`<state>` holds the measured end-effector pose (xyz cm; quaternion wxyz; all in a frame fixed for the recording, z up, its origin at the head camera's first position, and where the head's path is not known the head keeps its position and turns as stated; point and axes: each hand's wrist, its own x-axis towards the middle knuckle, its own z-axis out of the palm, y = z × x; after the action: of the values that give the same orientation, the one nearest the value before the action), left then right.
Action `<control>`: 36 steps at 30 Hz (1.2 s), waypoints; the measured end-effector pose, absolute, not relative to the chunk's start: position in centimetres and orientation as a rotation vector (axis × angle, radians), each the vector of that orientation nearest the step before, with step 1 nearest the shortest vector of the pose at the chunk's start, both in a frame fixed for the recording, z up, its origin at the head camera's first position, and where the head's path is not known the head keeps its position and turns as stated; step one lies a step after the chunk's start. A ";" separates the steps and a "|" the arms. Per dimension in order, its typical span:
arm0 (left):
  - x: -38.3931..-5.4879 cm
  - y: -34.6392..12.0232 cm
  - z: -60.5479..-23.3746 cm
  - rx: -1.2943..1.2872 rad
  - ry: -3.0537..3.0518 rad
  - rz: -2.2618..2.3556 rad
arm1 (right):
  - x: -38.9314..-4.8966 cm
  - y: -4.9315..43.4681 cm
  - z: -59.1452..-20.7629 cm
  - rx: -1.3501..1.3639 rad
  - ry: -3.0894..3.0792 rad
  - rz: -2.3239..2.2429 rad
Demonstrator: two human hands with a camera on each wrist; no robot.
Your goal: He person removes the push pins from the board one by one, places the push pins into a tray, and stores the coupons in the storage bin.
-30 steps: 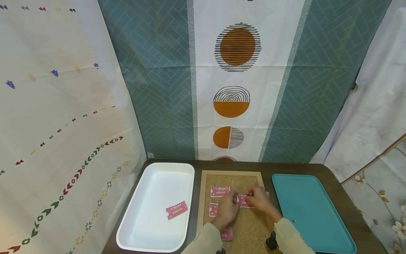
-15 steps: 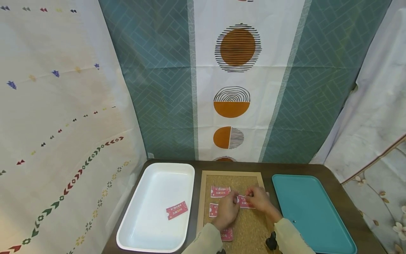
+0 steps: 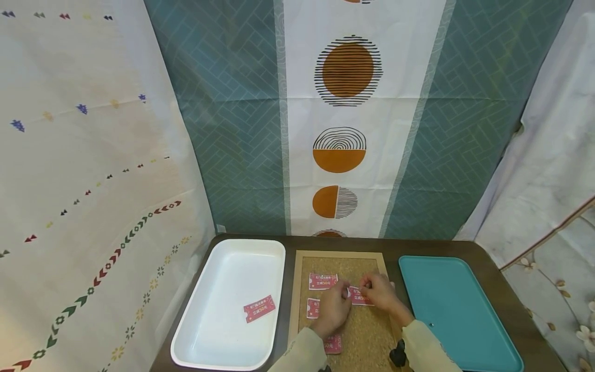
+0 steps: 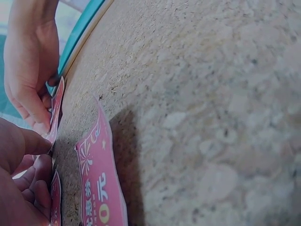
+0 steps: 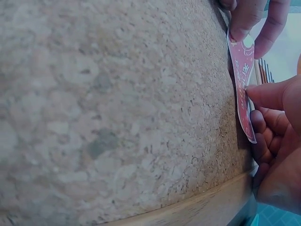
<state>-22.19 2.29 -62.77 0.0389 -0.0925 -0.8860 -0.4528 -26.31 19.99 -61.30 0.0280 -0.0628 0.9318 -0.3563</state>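
On a wood-framed cork board (image 3: 367,341), my left hand (image 3: 332,310) pinches the left end of a pink paper coupon (image 3: 360,296). My right hand (image 3: 382,293) is at the coupon's upper edge, its thumb (image 5: 270,94) against the printed face and the other fingers curled close by. Whether a small pin sits under that thumb I cannot tell. The coupon stands slightly bowed off the cork in the right wrist view. To its left are a coupon (image 3: 323,281) at the top, a partly hidden one (image 3: 313,308) and a lower one (image 4: 101,174), its corner curling up.
Left of the board stands a white tray (image 3: 223,330) with one pink coupon (image 3: 259,309) in it. A teal tray (image 3: 465,315), holding a tiny shiny piece (image 3: 432,324), lies on the right. Patterned cloths hang behind the dark table (image 3: 362,244) and at both sides.
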 end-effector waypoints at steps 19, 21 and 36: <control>-22.2 2.4 -62.8 -0.243 -2.724 -1.420 | -26.2 20.0 -61.3 -0.215 2.883 -1.087; -22.3 2.4 -62.8 -0.244 -2.722 -1.426 | -26.2 20.0 -61.3 -0.217 2.886 -1.092; -22.0 2.3 -62.5 -0.250 -2.723 -1.452 | -26.1 20.1 -61.4 -0.209 2.872 -1.119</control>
<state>-21.96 2.31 -62.49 0.0225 -0.0809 -0.8793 -0.4689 -26.09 20.09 -61.44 0.0262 -0.0677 0.9293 -0.3621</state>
